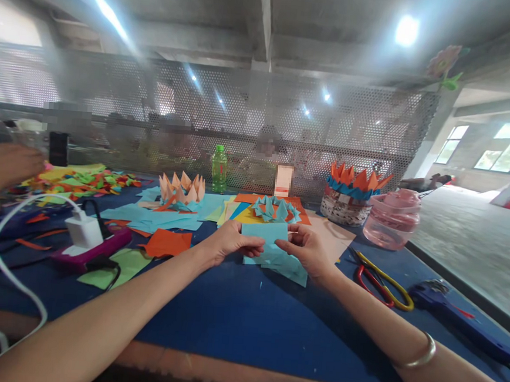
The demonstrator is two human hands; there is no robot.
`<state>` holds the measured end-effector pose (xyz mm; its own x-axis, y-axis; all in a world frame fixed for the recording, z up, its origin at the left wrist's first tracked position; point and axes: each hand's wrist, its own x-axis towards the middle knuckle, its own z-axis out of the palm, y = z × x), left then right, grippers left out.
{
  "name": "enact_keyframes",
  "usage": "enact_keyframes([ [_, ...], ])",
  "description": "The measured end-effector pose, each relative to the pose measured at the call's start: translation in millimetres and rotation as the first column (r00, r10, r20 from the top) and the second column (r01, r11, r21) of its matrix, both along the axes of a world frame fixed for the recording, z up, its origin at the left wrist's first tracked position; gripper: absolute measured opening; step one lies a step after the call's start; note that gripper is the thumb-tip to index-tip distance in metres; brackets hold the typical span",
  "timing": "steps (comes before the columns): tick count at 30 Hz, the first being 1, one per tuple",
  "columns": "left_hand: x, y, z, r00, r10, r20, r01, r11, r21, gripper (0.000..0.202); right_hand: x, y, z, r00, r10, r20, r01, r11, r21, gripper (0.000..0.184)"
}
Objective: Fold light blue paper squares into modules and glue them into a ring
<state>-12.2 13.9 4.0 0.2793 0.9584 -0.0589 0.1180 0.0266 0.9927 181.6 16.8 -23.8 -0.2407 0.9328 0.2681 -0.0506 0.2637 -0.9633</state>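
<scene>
My left hand [233, 243] and my right hand [304, 251] hold a folded sheet of light blue paper [265, 232] between them, pinching its left and right edges above the blue table mat [210, 317]. A looser flap of the same blue paper [279, 268] hangs or lies below the fold; I cannot tell if it is a separate piece. Just beyond the hands sits a small teal folded paper flower [276, 210] on orange and yellow sheets.
An orange-and-cream paper lotus [180, 189] stands on scattered blue sheets. Farther right are a woven paper basket [347, 192], a pink plastic jar [391, 219], scissors [380, 283] and a blue glue gun [457, 313]. A white charger and cable [84, 230] lie left. A co-worker's hand [7, 165] reaches in at far left.
</scene>
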Motion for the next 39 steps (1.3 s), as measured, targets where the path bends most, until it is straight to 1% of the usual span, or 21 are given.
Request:
enact_keyframes([
  [3,-2.5,3.1,1.5,0.999,0.032,0.002,-0.032,0.999,0.003,0.022,4.3,4.1,1.6,0.999,-0.051,0.016,0.050,0.998,0.030,0.044],
  [8,-7.8,9.5,0.0,0.997,0.068,0.019,-0.068,0.997,-0.022,0.022,9.0,9.4,1.7,0.997,-0.075,0.008,0.075,0.997,0.012,0.046],
  [12,-9.0,11.6,-0.9,0.997,0.073,0.029,-0.072,0.997,-0.027,0.023,9.7,9.5,2.3,0.994,-0.106,-0.003,0.106,0.994,0.035,0.045],
  [15,-6.6,8.1,0.5,0.999,0.047,-0.001,-0.047,0.999,-0.008,0.024,5.3,2.8,5.2,0.998,-0.068,-0.003,0.068,0.997,0.025,0.048],
  [18,-3.5,2.5,1.2,1.000,-0.003,-0.027,0.004,1.000,0.027,0.025,-2.0,-5.8,5.6,0.999,0.044,0.012,-0.044,0.999,-0.023,0.054],
  [20,-1.7,-0.6,0.5,0.998,-0.049,-0.037,0.050,0.998,0.037,0.025,-5.7,-9.1,2.9,0.996,0.086,0.017,-0.085,0.996,-0.034,0.057],
  [22,-0.3,-2.6,-0.4,0.995,-0.088,-0.053,0.089,0.995,0.036,0.024,-7.1,-9.2,-1.4,0.997,0.064,0.045,-0.063,0.998,-0.011,0.059],
  [24,0.7,-3.6,-1.2,0.992,-0.107,-0.071,0.109,0.993,0.036,0.022,-6.3,-7.3,-5.4,0.994,0.013,0.107,-0.016,0.999,0.029,0.059],
  [28,1.6,-3.5,-1.3,0.989,-0.106,-0.101,0.110,0.993,0.036,0.021,-2.9,-3.2,-8.7,0.980,-0.055,0.192,0.035,0.994,0.102,0.058],
  [33,0.6,-1.8,0.0,0.988,-0.085,-0.131,0.087,0.996,0.008,0.026,-0.9,-0.6,-7.4,0.982,-0.049,0.182,0.029,0.993,0.111,0.057],
  [39,-3.3,2.1,2.4,0.993,-0.050,-0.109,0.051,0.999,0.009,0.028,2.5,3.4,-4.3,0.993,-0.011,0.118,0.001,0.996,0.087,0.055],
])
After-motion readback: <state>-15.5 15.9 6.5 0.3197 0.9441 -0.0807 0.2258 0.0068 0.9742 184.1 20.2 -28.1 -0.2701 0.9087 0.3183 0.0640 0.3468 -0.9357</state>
